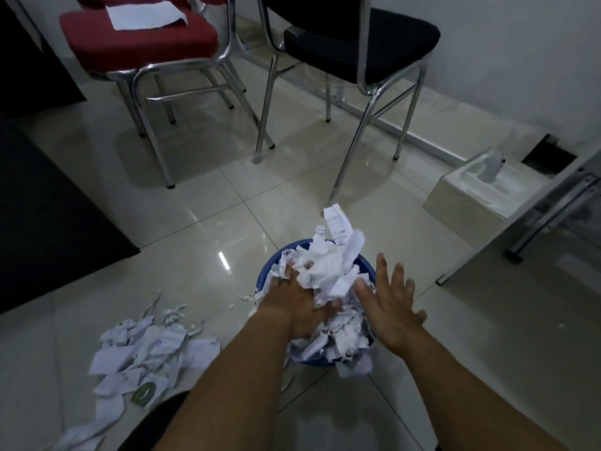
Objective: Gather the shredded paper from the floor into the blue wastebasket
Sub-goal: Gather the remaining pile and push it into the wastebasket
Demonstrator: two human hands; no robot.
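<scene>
The blue wastebasket (267, 275) stands on the tiled floor in front of me, heaped above its rim with torn white paper (328, 268). My left hand (297, 304) lies palm down on the heap, its fingertips sunk among the scraps. My right hand (390, 304) is over the basket's right rim, fingers straight and spread, touching the side of the heap and holding nothing. A second pile of shredded paper (146, 353) lies on the floor to the left of the basket, with a few scraps (247, 296) close to the basket's left side.
A red chair (140, 43) with a white sheet on its seat and a black chair (361, 37) stand ahead on chrome legs. A tissue box (481, 190) sits on the floor at the right beside a metal frame (546, 216). A dark cabinet (48, 203) fills the left.
</scene>
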